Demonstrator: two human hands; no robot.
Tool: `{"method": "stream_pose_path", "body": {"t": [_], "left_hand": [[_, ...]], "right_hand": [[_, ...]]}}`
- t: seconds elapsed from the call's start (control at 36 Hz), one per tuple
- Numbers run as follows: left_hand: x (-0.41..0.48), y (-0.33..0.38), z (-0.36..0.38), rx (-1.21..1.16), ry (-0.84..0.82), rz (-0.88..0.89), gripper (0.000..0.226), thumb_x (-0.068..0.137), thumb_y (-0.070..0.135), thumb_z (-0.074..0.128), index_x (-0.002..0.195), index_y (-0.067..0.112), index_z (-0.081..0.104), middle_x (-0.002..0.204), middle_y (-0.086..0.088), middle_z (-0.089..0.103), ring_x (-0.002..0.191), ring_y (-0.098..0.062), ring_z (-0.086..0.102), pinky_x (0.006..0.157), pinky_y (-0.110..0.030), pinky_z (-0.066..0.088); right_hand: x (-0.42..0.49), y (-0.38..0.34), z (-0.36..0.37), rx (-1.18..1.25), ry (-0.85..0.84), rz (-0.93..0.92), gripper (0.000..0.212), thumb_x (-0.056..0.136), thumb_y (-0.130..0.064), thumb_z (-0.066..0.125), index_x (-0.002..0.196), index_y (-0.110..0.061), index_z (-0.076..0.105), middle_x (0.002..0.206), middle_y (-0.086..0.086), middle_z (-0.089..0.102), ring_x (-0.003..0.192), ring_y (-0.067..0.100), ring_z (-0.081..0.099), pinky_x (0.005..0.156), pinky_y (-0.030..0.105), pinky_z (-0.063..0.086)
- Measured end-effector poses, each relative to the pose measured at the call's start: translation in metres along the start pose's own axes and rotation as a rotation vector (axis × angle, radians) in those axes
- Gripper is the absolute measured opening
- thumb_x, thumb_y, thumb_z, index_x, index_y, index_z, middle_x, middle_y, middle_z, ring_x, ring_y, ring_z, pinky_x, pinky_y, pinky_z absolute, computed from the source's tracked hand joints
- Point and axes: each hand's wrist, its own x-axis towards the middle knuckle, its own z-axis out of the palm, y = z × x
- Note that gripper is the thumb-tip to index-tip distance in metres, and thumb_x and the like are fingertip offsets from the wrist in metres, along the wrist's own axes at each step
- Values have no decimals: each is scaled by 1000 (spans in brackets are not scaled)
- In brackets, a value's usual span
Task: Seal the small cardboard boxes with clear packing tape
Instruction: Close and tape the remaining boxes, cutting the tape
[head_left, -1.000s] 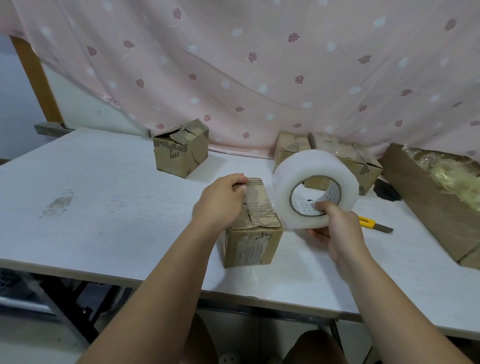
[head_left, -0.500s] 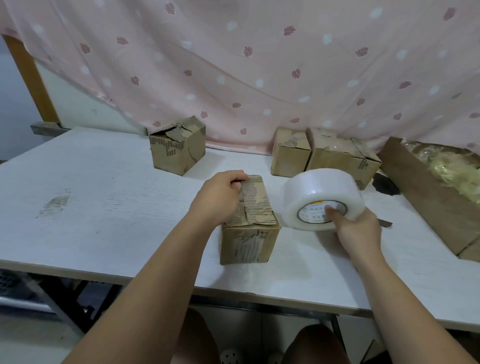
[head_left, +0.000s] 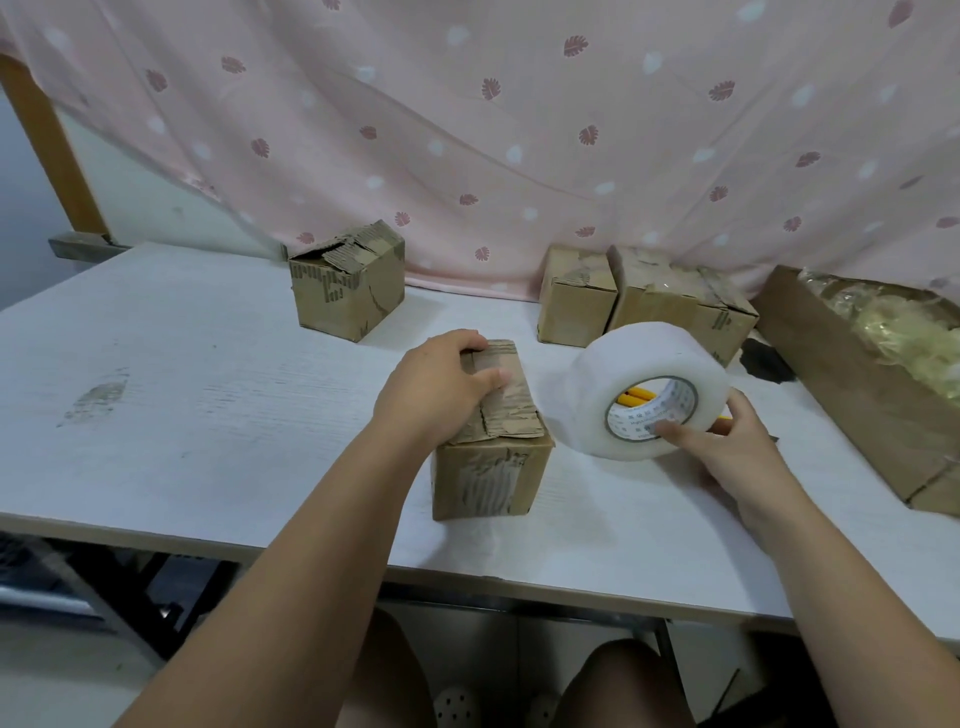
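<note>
Box (head_left: 493, 447) sits mid-table (head_left: 208, 395) near the front edge, torn flaps folded down. My left hand (head_left: 441, 395) grips its top, fingers curled over the far edge. Tape roll (head_left: 623, 374) is just right of it, tilted, held by my right hand (head_left: 727, 447), thumb at the core. Other boxes (head_left: 576, 301) stand by the curtain (head_left: 519, 130).

The worn brown corrugated cardboard box (head_left: 491, 441) looks matt and torn beside the frosted, smooth plastic tape roll (head_left: 636, 379) on the white wood-grain table (head_left: 208, 415).

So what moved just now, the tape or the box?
The big white roll of clear tape moved: the right hand kept its grip and lowered it from the air to beside the small brown cardboard box. The left hand stayed holding that box's top.
</note>
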Motion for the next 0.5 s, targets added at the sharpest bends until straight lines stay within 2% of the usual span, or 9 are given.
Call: {"method": "stream_pose_path", "body": {"t": [0.08,0.14,0.22,0.31,0.36,0.42,0.44,0.5], "left_hand": [[1,1,0,11,-9,7,46,90,40,65,132,27,54,137,9,52,122,-13,48,90,-23,33],[1,2,0,21,-10,8,46,90,40,64,133,27,54,137,8,52,121,-13,48,89,-23,33],[0,2,0,18,-7,6,46,90,40,64,132,27,54,137,7,52,120,-14,48,88,-23,32],[0,1,0,12,-5,6,46,90,41,63,133,28,54,137,6,52,119,-14,48,87,-23,32],[-1,1,0,16,-7,7,46,91,40,62,134,28,53,137,7,51,120,-13,48,87,-23,32],[-1,1,0,26,-9,8,46,91,41,62,134,28,53,138,6,51,120,-14,48,87,-23,32],[0,1,1,28,-8,8,46,91,41,62,134,28,53,138,6,51,120,-14,48,87,-23,32],[-1,1,1,26,-6,6,46,91,41,62,134,28,53,137,6,52,120,-15,48,87,-23,33]], "right_hand": [[5,0,-11,54,-147,-18,60,81,5,65,115,-44,59,81,-7,71,75,11,62,65,26,42],[10,0,-14,0,-70,-92,59,82,11,53,110,-40,65,88,-7,70,78,12,60,67,28,41],[22,-2,-14,-304,107,-272,46,84,7,53,101,-34,67,106,-9,66,95,18,58,71,27,41],[35,2,-12,-640,77,-448,36,84,8,58,82,-28,61,93,0,62,98,36,53,78,36,38],[45,7,-9,-773,-30,-369,31,89,-3,58,73,-29,53,86,-6,59,104,34,46,83,40,37],[51,11,-6,-877,-95,-174,16,95,-17,49,85,-27,58,95,-2,51,109,26,37,84,35,33],[53,13,-4,-889,-79,-117,13,95,-20,47,91,-23,59,99,0,46,106,24,37,83,35,34],[55,12,-1,-856,-25,-133,12,92,-16,49,86,-19,59,95,4,49,96,26,44,76,35,38]]}}
